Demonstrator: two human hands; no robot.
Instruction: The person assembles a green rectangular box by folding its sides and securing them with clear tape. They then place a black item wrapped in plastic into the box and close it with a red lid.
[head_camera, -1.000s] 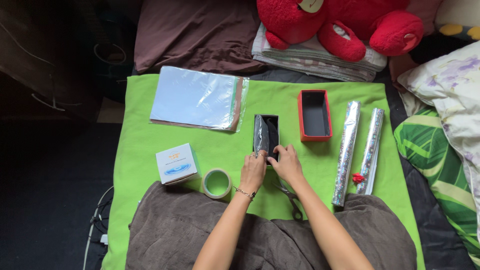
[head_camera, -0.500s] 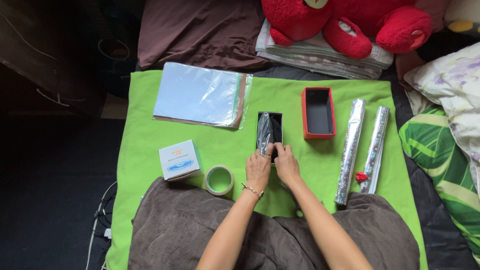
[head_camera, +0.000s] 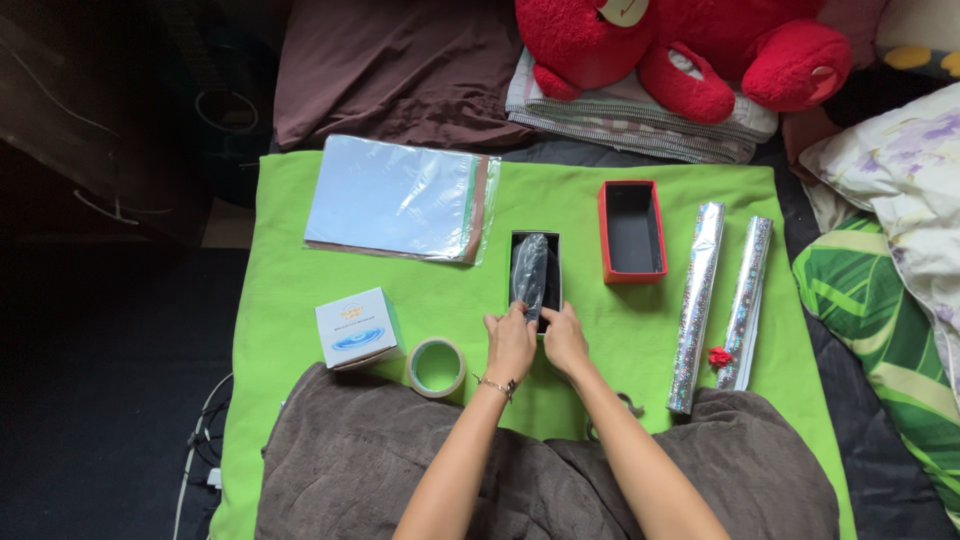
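A green cloth (head_camera: 300, 300) covers a bed, with a red plush toy (head_camera: 680, 45) and pillows beyond it. On the cloth a small black box (head_camera: 552, 262) holds a dark item in clear wrap (head_camera: 528, 272), and beside it lies an open red box (head_camera: 632, 231). The left hand (head_camera: 510, 345) and right hand (head_camera: 564, 340), fingers curled, both grip the black box's near end

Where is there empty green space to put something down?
Bare green cloth lies between the plastic sheets and white box. It is crowded by both hands at the black box, near the red box.
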